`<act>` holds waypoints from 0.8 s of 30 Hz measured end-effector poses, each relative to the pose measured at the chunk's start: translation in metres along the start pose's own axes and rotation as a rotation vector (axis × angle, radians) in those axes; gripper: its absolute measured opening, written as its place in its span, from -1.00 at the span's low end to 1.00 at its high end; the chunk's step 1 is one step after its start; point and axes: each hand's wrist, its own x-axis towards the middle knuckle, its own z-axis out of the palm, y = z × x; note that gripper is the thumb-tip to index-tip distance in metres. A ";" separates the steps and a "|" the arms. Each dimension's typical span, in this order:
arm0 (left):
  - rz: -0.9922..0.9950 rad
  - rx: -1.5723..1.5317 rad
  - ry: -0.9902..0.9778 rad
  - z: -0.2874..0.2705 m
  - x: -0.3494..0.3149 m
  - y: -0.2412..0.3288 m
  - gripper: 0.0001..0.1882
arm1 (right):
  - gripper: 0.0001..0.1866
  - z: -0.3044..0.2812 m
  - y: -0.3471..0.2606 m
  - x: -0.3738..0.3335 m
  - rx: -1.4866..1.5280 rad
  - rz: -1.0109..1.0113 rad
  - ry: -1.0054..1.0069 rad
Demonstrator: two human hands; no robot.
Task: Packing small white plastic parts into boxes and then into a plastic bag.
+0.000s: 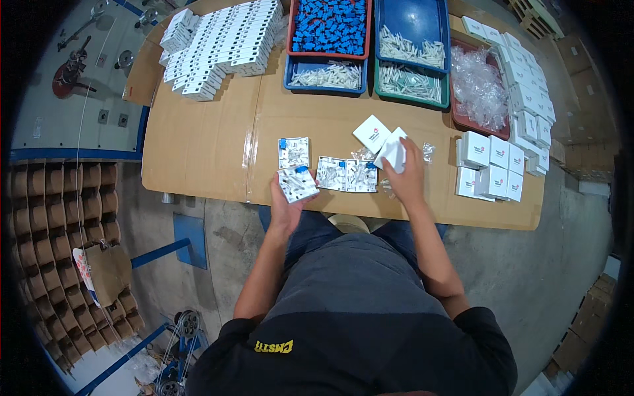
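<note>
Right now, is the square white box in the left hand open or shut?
Open: no lid covers the white parts and blue piece in the square white box.

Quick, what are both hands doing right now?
Left hand: holding a filled square box of small parts.
Right hand: gripping a white piece, whether box or lid I can't tell.
</note>
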 end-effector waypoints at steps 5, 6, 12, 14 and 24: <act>0.009 -0.062 -0.032 -0.012 0.005 0.009 -0.40 | -0.41 -0.005 -0.005 -0.004 -0.415 -0.100 0.089; 0.011 -0.064 -0.029 -0.005 0.004 0.008 -0.40 | -0.48 -0.001 -0.015 -0.002 -0.188 -0.043 0.008; 0.130 0.061 -0.139 0.011 -0.004 -0.014 -0.50 | -0.53 0.074 -0.106 -0.004 0.556 0.320 -0.527; 0.141 0.105 -0.142 0.015 -0.008 -0.017 -0.41 | -0.53 0.074 -0.118 0.001 0.364 0.228 -0.577; 0.471 0.414 0.096 -0.008 -0.009 -0.043 -0.41 | -0.64 0.102 -0.121 -0.013 0.442 0.303 -0.702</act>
